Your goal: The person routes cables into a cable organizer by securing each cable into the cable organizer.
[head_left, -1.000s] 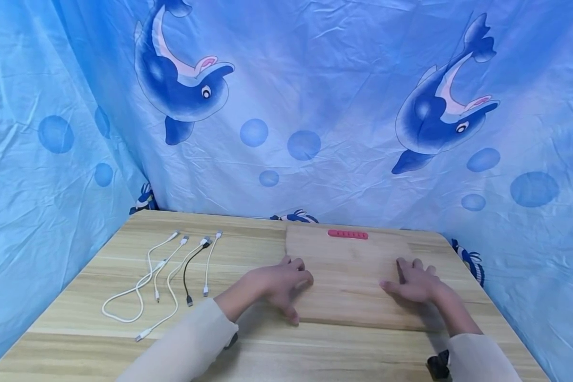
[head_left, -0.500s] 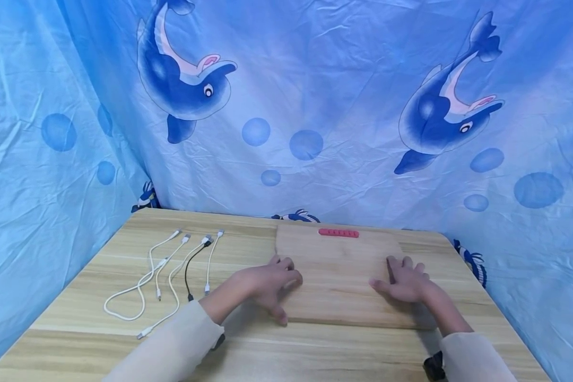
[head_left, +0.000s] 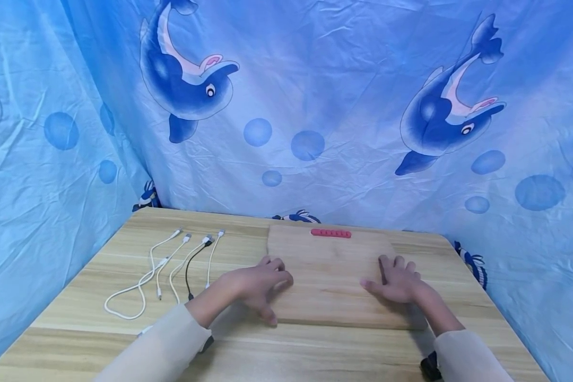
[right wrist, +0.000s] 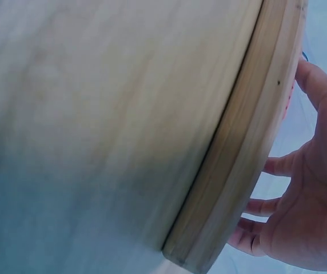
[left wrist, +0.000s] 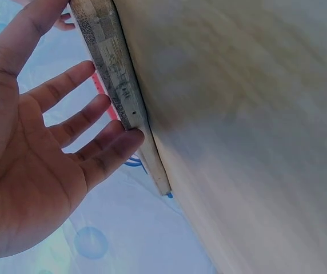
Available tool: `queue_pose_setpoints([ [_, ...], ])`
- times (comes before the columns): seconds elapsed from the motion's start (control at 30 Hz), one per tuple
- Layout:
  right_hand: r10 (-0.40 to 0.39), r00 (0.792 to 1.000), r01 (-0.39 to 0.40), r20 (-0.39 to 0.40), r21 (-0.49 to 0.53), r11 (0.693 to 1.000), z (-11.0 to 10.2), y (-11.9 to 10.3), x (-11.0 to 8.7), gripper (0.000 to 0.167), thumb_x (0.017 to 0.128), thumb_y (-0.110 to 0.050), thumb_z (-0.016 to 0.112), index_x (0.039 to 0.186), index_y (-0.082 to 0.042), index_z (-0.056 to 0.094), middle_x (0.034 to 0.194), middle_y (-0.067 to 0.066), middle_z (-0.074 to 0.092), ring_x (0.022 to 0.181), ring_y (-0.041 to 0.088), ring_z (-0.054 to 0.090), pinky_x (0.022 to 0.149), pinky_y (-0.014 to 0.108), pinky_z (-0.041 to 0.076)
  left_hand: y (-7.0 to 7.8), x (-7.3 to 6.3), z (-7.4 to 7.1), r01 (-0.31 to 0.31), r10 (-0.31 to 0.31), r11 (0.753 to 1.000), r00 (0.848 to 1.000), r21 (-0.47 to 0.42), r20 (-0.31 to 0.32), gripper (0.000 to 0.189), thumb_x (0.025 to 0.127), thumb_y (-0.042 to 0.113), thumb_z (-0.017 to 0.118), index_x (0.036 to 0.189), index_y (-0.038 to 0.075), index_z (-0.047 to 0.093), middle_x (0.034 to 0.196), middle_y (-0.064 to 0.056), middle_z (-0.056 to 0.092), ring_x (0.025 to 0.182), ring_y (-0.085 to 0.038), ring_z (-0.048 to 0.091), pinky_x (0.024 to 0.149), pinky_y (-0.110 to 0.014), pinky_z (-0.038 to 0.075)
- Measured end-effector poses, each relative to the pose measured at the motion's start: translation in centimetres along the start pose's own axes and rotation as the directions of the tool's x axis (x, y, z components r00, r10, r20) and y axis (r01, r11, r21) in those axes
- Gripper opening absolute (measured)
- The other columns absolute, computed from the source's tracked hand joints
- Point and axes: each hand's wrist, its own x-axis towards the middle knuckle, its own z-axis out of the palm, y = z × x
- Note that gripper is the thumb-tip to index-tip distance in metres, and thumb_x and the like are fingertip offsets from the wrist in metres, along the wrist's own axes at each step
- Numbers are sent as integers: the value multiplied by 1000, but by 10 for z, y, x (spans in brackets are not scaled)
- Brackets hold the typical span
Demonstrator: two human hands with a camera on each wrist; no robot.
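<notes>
A light wooden board (head_left: pixel 334 297) lies flat on the wooden table in the head view, its thick edge (right wrist: pixel 238 142) seen in the right wrist view. My left hand (head_left: pixel 262 286) is at its left side, with fingertips (left wrist: pixel 130 137) against the edge in the left wrist view. On the right part of the board's top rests my right hand (head_left: pixel 396 280), fingers spread. Neither hand grips around the board. Near the board's far edge sits a red strip (head_left: pixel 331 233) with a row of small slots.
Several white cables (head_left: pixel 143 292) and a short black cable (head_left: pixel 188 273) lie on the left of the table (head_left: pixel 76 318). My left sleeve covers part of one white cable. A blue dolphin-print cloth (head_left: pixel 286 95) hangs behind and at the sides.
The board has slid left across the table, carrying the red strip along. Both hands have moved left with it, and my left sleeve now covers more of the cables.
</notes>
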Motion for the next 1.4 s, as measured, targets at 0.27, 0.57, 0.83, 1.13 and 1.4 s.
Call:
queue_pose_setpoints([
  [0.27,-22,1000,22,-6,-6,1000,5,-5,2,114,87,-81,54,154,7,29,137,42,37,111,50,38,84,66,39,-7,-7,1,11,-11,1000,1000,-12,-6,88,64,50,95,140,30,57,143,1,45,131,-23,38,104,-47,47],
  [0.57,-28,1000,28,3,-17,999,7,-14,5,113,87,-82,53,155,5,31,140,40,37,114,50,39,88,67,39,-12,-16,0,15,-16,999,1000,-31,-14,90,62,49,95,141,27,58,143,1,45,132,-24,38,105,-49,46],
  [0.83,-50,999,50,3,-38,998,11,-24,5,114,86,-83,52,154,6,32,135,38,40,110,47,39,84,65,40,-17,-26,-1,33,-33,998,999,-57,-6,88,63,46,96,140,28,58,145,1,43,134,-25,37,103,-50,46],
  [1.13,-49,999,48,-22,-54,997,15,-34,3,115,85,-85,51,154,4,33,138,39,40,115,49,40,90,68,40,-25,-34,-1,20,-20,999,1000,-48,-11,88,62,45,96,139,26,58,143,1,43,129,-24,38,99,-47,47],
  [1.4,-43,999,42,-23,-40,998,14,-46,-1,113,85,-83,54,153,4,35,135,37,43,112,46,42,90,64,42,-33,-43,-1,25,-25,999,1000,-46,-11,88,62,46,95,139,27,58,144,2,42,133,-24,36,102,-48,47],
])
